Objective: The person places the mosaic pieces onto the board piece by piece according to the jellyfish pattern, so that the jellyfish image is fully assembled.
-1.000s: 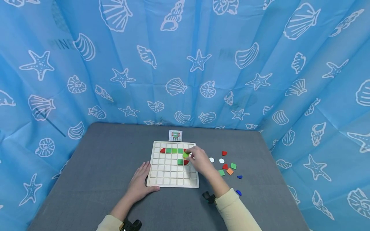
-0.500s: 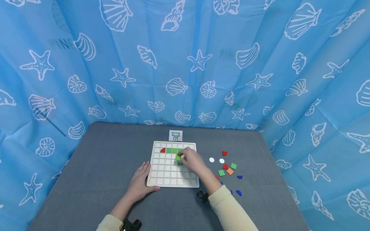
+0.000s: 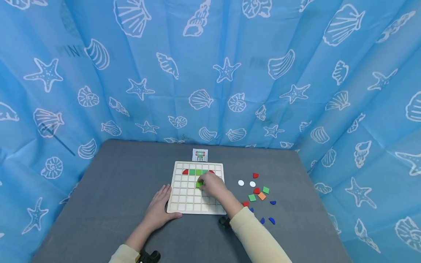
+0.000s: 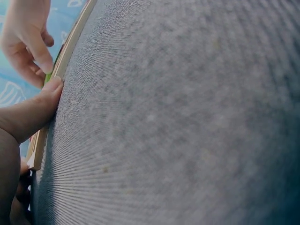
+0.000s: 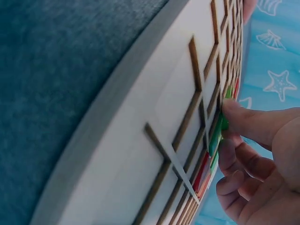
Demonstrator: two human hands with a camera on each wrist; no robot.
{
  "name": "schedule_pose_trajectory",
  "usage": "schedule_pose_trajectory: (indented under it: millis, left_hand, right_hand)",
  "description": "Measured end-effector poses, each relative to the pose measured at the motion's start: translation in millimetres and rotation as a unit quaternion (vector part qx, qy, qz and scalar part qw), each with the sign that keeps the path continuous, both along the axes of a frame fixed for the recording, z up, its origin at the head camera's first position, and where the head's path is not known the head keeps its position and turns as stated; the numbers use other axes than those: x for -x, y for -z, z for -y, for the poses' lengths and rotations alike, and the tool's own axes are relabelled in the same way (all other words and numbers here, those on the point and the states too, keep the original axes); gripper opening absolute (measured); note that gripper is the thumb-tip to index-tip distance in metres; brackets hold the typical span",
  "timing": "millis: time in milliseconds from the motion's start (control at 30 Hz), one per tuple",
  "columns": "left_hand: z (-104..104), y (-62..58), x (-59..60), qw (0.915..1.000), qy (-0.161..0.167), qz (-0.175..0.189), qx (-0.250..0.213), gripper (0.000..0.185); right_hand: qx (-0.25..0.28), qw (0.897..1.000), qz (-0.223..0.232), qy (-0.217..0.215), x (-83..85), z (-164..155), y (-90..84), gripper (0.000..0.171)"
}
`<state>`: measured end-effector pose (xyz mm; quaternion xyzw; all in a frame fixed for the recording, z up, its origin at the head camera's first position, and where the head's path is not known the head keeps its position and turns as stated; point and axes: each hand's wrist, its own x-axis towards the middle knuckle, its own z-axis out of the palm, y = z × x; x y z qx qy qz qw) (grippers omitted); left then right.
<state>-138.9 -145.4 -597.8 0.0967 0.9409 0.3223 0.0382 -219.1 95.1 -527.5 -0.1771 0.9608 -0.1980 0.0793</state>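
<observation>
Two hands: both at the board [image 3: 184, 204], which lies on the grey bench [image 3: 108, 190].
Right hand [image 3: 212, 184]: fingers curled, pinching a green tile [image 3: 198, 184] between thumb and fingertip; the right wrist view shows the tile [image 5: 218, 131] edge-on, low against the grid.
Tile place: over a cell near the board's middle, third row down, just below the top row of pieces.
Change: a second ago the right hand held the tile near the board's right edge, beside the red piece; half a second ago it was one column further right than now. It has moved left and slightly down, and the forearm has come across the board's lower right corner.
Left hand [image 3: 159, 208]: lies flat, fingers relaxed, on the bench against the board's lower left edge, thumb along the frame [image 4: 51, 89]; it has not moved.
Top row [image 3: 198, 171]: red quarter, three green squares, red quarter, unchanged.
Loose pieces [image 3: 258, 191]: white, red, green, orange and blue shapes on the bench right of the board, in the same places.
Card [image 3: 200, 155]: small pattern picture just behind the board.
</observation>
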Motion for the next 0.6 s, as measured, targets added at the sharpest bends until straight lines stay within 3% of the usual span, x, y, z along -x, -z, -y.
schedule_pose_trajectory:
  millis: [367, 600]
  left_hand:
    - [-0.7, 0.9, -0.4, 0.9996, 0.005, -0.025, -0.011, 0.12]
    - [-1.3, -0.1, -0.6, 0.9999, 0.002, -0.014, -0.004, 0.12]
  right_hand:
    - [-0.026, 1.0, 0.0, -0.017, 3.4, 5.6, 3.5, 0.028]
    - [0.015, 1.0, 0.0, -0.009, -4.1, -3.0, -5.2, 0.028]
